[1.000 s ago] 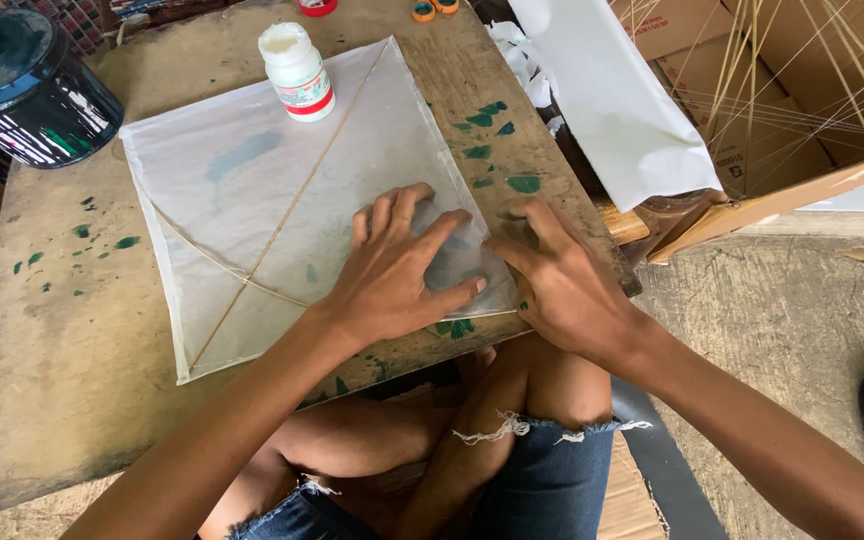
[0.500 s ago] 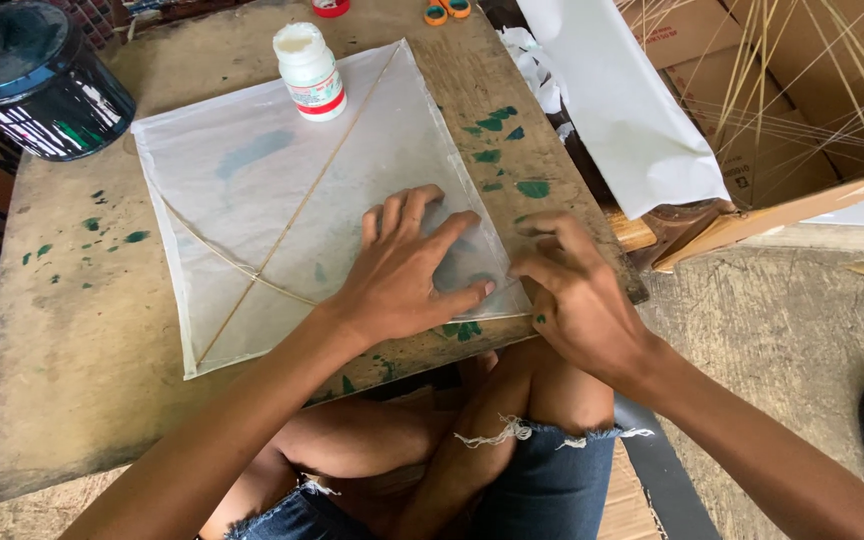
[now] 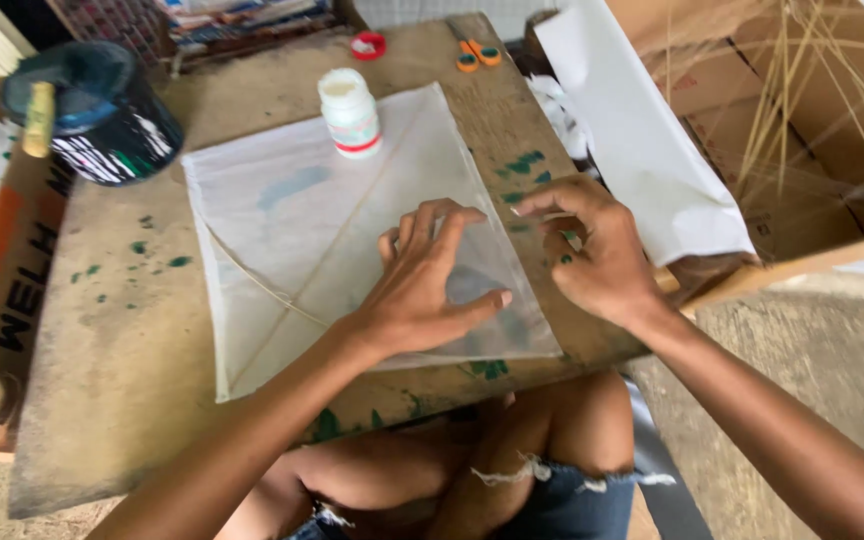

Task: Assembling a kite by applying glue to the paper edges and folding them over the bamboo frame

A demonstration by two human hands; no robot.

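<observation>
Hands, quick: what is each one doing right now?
Left hand: open, fingers spread, pressing flat on the white paper kite.
Right hand: fingers curled at the kite's right edge; a grip cannot be told.

Translucent white square paper kite sheet [image 3: 302, 210] with thin crossed bamboo sticks, lying flat, corner pointing far, on stained wooden board.

1 table [image 3: 132, 330], paint-flecked. 1 translucent paper sheet [image 3: 282, 210] with 2 thin sticks [image 3: 252, 285] under it. 1 white bottle [image 3: 350, 112]. 1 dark paint can [image 3: 102, 125] with 1 brush handle [image 3: 39, 118] across it. 1 red cap [image 3: 368, 45]. 1 pair of orange scissors [image 3: 477, 55]. 1 white sheet [image 3: 642, 140] at the side. 1 cardboard box [image 3: 812, 110] with many thin sticks. 2 hands: left hand [image 3: 422, 285], right hand [image 3: 592, 250].
</observation>
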